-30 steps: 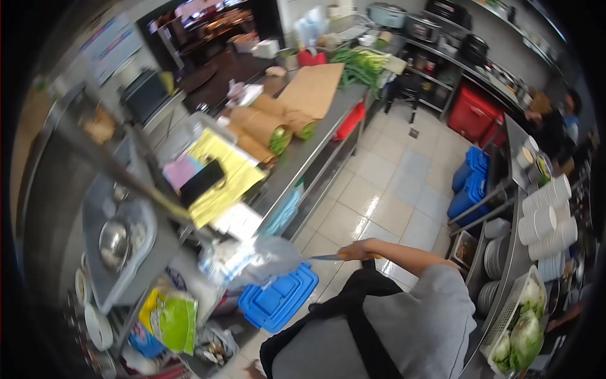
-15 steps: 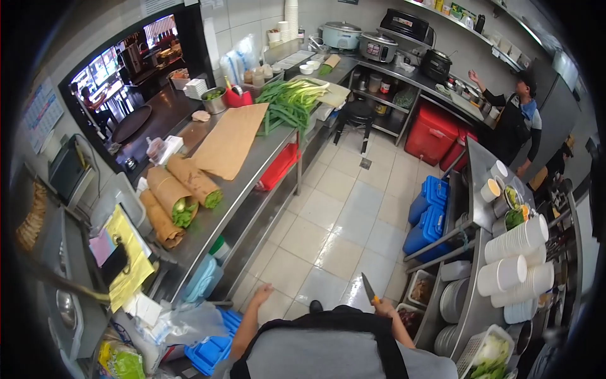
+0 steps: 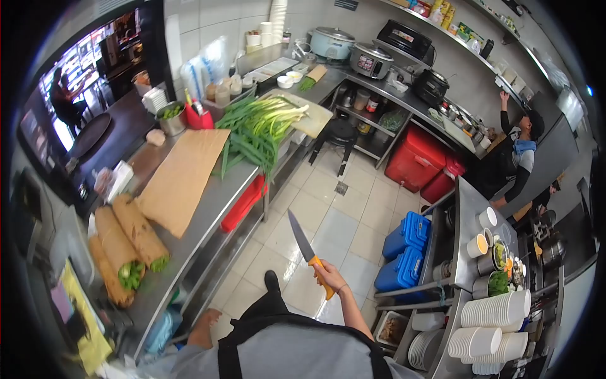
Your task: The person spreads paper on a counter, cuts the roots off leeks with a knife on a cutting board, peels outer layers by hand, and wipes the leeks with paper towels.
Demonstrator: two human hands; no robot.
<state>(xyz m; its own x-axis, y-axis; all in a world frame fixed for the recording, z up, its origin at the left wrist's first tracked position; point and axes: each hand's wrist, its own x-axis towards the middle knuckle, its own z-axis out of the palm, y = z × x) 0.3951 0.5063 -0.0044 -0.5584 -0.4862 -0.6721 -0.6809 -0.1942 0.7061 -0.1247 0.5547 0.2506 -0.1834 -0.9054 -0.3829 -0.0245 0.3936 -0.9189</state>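
Observation:
My right hand (image 3: 327,276) is closed around the orange handle of a kitchen knife (image 3: 301,236). Its long blade points forward and a little left above the tiled floor. My left hand (image 3: 206,320) hangs low beside the edge of the steel counter (image 3: 189,259), with nothing in it; its fingers look loosely extended. On that counter lie several brown paper rolls (image 3: 117,235) with leafy greens showing at their ends. Beyond them are a flat sheet of brown paper (image 3: 183,180) and a heap of spring onions (image 3: 255,136), partly on a white cutting board (image 3: 315,117).
A black stool (image 3: 341,134) stands near the far counter. Blue containers (image 3: 399,268) and a red cooler (image 3: 413,161) stand along the right. Stacked white bowls (image 3: 492,316) fill the right shelf. A co-worker (image 3: 521,148) is at the far right, one arm raised toward a shelf.
My right hand has brought the knife forward and to the left. My left hand is lower and farther left, nearer the counter. The view has shifted, and the co-worker's arm is raised higher.

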